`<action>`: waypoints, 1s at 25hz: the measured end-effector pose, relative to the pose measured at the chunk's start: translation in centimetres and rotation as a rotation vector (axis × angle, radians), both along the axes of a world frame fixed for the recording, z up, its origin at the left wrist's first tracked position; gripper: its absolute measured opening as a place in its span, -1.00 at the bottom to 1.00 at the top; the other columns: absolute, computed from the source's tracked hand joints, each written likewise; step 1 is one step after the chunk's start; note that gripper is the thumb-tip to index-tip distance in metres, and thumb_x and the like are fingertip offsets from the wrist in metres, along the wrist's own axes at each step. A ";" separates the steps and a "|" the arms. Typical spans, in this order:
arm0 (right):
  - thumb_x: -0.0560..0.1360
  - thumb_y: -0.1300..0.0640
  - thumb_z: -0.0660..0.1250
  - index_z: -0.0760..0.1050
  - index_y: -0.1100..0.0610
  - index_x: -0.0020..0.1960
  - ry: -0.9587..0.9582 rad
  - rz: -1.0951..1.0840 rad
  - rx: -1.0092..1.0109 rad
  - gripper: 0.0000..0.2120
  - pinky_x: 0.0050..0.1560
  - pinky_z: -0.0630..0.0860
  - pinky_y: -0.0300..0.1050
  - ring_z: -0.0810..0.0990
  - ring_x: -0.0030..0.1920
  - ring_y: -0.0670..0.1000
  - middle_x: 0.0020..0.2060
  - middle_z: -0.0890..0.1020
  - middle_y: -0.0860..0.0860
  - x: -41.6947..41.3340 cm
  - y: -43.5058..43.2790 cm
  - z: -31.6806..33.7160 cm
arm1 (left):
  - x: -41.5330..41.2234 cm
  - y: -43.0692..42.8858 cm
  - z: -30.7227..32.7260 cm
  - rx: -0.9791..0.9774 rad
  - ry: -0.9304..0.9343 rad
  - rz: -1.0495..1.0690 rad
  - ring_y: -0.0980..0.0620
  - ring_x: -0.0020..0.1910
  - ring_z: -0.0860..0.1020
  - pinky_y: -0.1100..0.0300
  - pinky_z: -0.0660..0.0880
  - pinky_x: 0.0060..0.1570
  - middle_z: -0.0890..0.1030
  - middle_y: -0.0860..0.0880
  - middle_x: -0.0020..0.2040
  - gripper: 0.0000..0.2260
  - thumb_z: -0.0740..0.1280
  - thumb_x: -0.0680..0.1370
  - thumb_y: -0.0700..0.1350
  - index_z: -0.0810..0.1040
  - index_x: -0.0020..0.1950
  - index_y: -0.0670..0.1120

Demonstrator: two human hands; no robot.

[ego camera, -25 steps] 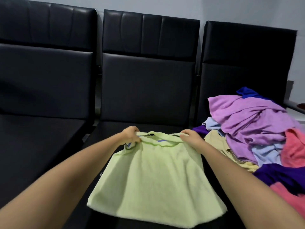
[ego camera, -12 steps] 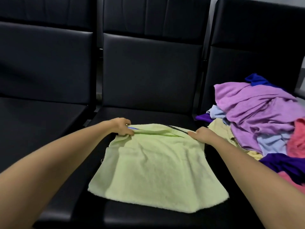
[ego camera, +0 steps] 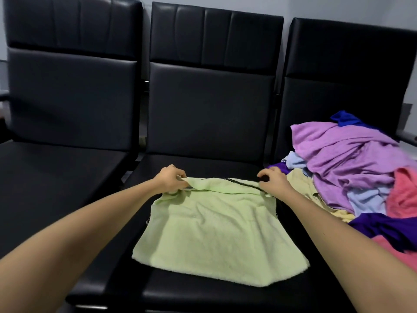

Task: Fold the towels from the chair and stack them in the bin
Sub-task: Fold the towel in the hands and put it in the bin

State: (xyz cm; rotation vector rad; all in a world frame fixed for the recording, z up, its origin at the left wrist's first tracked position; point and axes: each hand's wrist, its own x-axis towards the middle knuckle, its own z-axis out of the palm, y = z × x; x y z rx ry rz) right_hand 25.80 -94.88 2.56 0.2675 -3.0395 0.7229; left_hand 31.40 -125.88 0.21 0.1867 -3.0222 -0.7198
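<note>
View from a head-worn camera, looking down at a row of three black padded chairs against a pale wall.

A light green towel (ego camera: 216, 233) lies spread flat on the seat of the middle chair (ego camera: 203, 163). Its far edge runs left to right, parallel to the chair back, and sits about halfway back on the seat. Its near edge lies close to the seat's front edge. The spread cloth looks about as deep as it is wide, so its long axis cannot be told for certain. A narrow strip along the far edge is turned over toward the camera, and a dark twisted cord (ego camera: 239, 182) runs along that fold.

The left hand (ego camera: 170, 179) pinches the towel's far left corner, with the fingers curled tightly around the cloth. The right hand (ego camera: 274, 180) grips the far right corner, fingers curled, at the right end of the cord. Both bare forearms reach in from the bottom corners of the view.

On the seat of the right chair (ego camera: 338, 75) sits a loose pile of towels (ego camera: 343, 159) in lilac, royal blue, pale blue, cream, coral pink and deep purple. The pile's left edge lies just beside the right hand. The left chair (ego camera: 67, 98) stands alongside.
</note>
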 end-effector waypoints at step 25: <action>0.50 0.23 0.29 0.52 0.20 -0.10 0.041 0.135 -0.224 -0.95 -0.28 0.33 -0.18 0.44 -0.25 -0.04 -0.29 0.52 0.03 -0.6 -1.1 3.1 | -0.3 -0.7 3.5 0.510 -0.195 -0.049 0.03 0.04 0.56 0.24 0.46 0.03 0.58 -0.01 -0.02 -0.79 0.32 0.57 -0.04 0.54 0.11 -0.14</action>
